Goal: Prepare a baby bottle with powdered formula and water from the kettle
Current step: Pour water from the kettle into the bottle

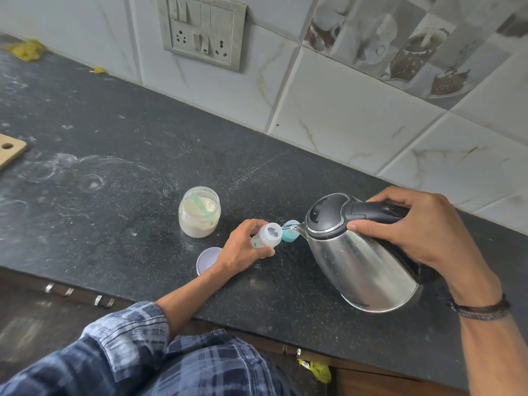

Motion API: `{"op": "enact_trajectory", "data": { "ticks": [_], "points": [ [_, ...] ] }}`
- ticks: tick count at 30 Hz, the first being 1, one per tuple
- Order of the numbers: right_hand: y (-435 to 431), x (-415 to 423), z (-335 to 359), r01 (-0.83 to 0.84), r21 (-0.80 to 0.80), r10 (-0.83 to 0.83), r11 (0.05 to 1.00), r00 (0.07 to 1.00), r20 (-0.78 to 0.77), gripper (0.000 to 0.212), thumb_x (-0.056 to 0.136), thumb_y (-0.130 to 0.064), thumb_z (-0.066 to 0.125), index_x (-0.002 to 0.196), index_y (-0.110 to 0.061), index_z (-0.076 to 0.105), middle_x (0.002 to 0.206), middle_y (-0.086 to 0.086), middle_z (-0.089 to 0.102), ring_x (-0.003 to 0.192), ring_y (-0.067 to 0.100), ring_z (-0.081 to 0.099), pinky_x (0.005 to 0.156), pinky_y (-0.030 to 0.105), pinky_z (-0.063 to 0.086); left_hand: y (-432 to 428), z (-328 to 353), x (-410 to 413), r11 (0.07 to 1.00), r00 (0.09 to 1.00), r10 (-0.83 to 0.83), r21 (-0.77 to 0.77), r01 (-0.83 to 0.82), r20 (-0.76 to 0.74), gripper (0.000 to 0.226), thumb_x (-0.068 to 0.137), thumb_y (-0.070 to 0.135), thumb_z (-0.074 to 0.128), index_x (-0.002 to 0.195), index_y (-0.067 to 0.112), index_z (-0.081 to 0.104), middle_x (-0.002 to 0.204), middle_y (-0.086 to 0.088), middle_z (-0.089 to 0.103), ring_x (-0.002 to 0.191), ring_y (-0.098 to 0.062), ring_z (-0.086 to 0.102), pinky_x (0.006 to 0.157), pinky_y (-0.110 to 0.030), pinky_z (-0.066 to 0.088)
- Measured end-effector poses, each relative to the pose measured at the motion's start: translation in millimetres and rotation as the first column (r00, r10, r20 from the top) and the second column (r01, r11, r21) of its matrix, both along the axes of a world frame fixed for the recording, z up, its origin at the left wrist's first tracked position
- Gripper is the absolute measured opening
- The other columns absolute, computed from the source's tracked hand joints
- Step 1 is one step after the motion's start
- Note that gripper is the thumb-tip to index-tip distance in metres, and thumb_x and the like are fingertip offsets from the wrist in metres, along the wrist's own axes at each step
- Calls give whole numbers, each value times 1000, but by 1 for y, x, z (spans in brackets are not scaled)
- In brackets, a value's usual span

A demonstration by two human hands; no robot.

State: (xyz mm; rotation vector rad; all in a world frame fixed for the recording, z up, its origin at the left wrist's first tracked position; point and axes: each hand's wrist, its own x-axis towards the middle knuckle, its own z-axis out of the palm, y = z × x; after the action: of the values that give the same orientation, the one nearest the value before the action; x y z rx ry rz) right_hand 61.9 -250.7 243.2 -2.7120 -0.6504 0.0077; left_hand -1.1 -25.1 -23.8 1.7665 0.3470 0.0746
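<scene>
View along a black speckled stone countertop (pixel 120 155) set against a grey-white tiled wall (pixel 343 118), read from left to right. At the far left edge lies the corner of a pale wooden cutting board (pixel 11 151); a grey switch-and-socket panel (pixel 204 32) is mounted on the wall above. Near the middle stands an open clear plastic jar of off-white powder (pixel 199 221), upright, with a pale green plastic scoop (pixel 200 202) resting inside it. Just in front of the jar, a round white lid (pixel 205 260) lies flat on the counter, partly hidden by the left wrist. The left hand (pixel 243 247) wraps its fingers around a small clear baby bottle with printed markings (pixel 267 234). The bottle has no cap and is tilted towards the right. A teal plastic cap (pixel 290 232) sits just behind the bottle. To the right, a stainless steel kettle with a black lid and handle (pixel 357 252) is tilted, its spout just beside the bottle's open mouth; whether water is flowing cannot be told. The right hand (pixel 423 232) grasps the kettle's handle, fingers curled over it and the thumb against its side. A dark braided bracelet (pixel 480 308) circles the right wrist.
</scene>
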Motion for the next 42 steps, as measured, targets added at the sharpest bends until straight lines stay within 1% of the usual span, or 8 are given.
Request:
{"op": "enact_trajectory", "data": {
  "ticks": [9,17,21,24,29,34,38,42],
  "points": [
    [1,1,-3,-7,-15,7,1000,1000,6,56,49,-91,71,90,-52,70,77,-24,72,76,10,68,73,43,58,0,0,-1,1000,1000,3,4,-3,-10,58,71,21,89,119,30,58,126,10,62,117,-9,59,103,-37,50],
    [0,2,-5,-3,-4,3,1000,1000,1,63,47,-95,70,94,-53,71,78,-25,72,76,8,69,73,42,59,0,-1,-2,1000,1000,1,5,-1,-4,58,70,20,90,117,32,58,126,10,62,117,-9,59,104,-38,50],
    [-1,2,-7,-4,19,4,1000,1000,5,75,43,-104,60,95,-52,72,79,-26,72,75,7,70,72,42,60,1,-1,-3,1000,1000,-3,8,3,-7,59,72,20,90,119,31,57,128,9,61,119,-11,58,105,-39,50],
    [-2,3,-11,-7,35,8,999,1000,-3,73,44,-103,62,94,-51,72,79,-25,72,75,7,69,72,43,60,1,0,-3,1000,1000,-5,11,5,-6,59,72,19,90,120,29,58,129,9,61,119,-12,58,106,-40,50],
    [-4,3,-20,-10,63,9,998,1000,11,72,46,-104,60,95,-52,72,80,-31,71,78,-6,66,69,35,59,0,0,-4,1000,1000,0,9,0,-5,59,72,19,90,121,27,58,129,9,61,120,-12,58,106,-42,50],
    [-7,3,-35,-10,146,15,989,999,-38,61,54,-91,75,95,-46,75,85,-27,75,76,-1,70,74,39,61,0,0,-4,1000,1000,-1,12,1,-9,60,73,19,90,124,25,58,130,8,61,121,-13,58,106,-43,50],
    [-7,4,-47,-24,183,30,983,999,-29,53,58,-85,79,93,-46,75,85,-26,75,77,-1,71,72,37,60,-1,1,-6,1000,1000,3,11,-3,-6,61,73,21,90,125,26,58,129,9,61,121,-12,58,106,-40,49],
    [-13,4,-55,-14,288,25,957,999,-37,51,58,-82,82,93,-45,77,87,-24,77,79,0,72,68,24,57,0,2,-9,999,999,-37,-6,37,1,68,72,24,90,129,30,55,133,11,57,124,-7,54,106,-31,46]
  ]
}}
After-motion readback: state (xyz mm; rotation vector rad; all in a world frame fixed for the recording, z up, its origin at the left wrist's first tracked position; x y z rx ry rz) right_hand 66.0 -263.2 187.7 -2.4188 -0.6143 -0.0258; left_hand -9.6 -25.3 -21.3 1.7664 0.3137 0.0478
